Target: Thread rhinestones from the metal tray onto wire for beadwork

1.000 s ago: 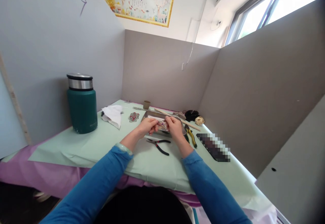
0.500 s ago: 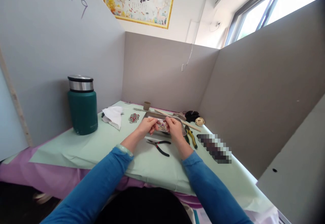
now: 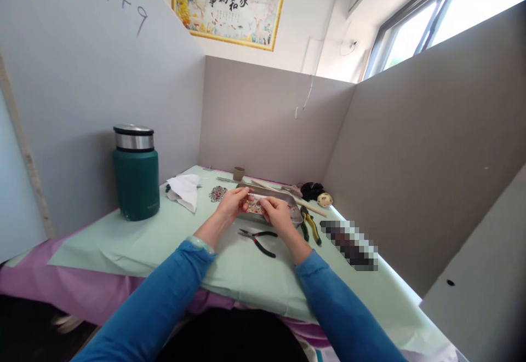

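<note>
Over a metal tray (image 3: 296,215) of small beads (image 3: 253,205), my left hand (image 3: 233,204) has its fingers curled together. My right hand (image 3: 276,212) is pinched close beside it, over the same tray. Whatever lies between the fingertips of either hand is too small to make out. Pliers with black and red handles (image 3: 263,243) lie on the table just below the hands. Yellow and black pliers (image 3: 312,226) rest by the tray's right end. A small heap of red and silver beaded pieces (image 3: 218,193) sits left of the tray.
A large green flask (image 3: 136,181) stands at the left, beside a crumpled white tissue (image 3: 183,191). Behind the tray are a small brown cup (image 3: 239,173) and a wooden stick (image 3: 304,203). A perforated ball (image 3: 325,200) lies right. Grey partitions (image 3: 271,115) enclose the table.
My hands have drawn closer together over the tray, the right one shifting left. The whole view has tilted slightly. The pliers and the heap stay in place on the table.
</note>
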A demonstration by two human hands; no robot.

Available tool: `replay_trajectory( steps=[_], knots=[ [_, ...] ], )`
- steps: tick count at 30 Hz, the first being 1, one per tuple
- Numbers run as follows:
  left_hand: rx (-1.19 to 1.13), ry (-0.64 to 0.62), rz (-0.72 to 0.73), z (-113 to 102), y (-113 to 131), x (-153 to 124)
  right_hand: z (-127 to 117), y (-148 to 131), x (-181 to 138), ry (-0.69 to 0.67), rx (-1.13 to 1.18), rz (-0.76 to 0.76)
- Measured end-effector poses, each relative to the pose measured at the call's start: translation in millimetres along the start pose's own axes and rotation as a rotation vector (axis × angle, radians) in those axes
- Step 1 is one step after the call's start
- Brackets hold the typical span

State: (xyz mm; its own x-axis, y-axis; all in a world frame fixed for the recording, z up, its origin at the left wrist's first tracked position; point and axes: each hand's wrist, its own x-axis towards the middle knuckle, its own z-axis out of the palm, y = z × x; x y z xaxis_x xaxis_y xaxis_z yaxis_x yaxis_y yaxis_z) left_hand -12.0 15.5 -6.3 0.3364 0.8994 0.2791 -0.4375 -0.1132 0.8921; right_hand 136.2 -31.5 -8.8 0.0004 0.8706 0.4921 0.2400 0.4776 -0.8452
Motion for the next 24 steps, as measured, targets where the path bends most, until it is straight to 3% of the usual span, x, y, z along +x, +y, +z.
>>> replay_trajectory(
  steps=[6, 14, 24],
  knots=[
    [0.081, -0.042, -0.049, 1.6, -3.2, 0.2, 2.5, -5.3, -3.7, -0.031, -0.067, -0.041],
    [0.157, 0.093, -0.005, 1.0, -4.1, 2.1, 5.9, -0.9, -2.5, -0.036, -0.037, 0.009],
    [0.192, 0.06, -0.025, 3.6, -0.8, -2.0, 7.8, 8.3, -2.5, -0.088, 0.017, 0.073]
  ],
)
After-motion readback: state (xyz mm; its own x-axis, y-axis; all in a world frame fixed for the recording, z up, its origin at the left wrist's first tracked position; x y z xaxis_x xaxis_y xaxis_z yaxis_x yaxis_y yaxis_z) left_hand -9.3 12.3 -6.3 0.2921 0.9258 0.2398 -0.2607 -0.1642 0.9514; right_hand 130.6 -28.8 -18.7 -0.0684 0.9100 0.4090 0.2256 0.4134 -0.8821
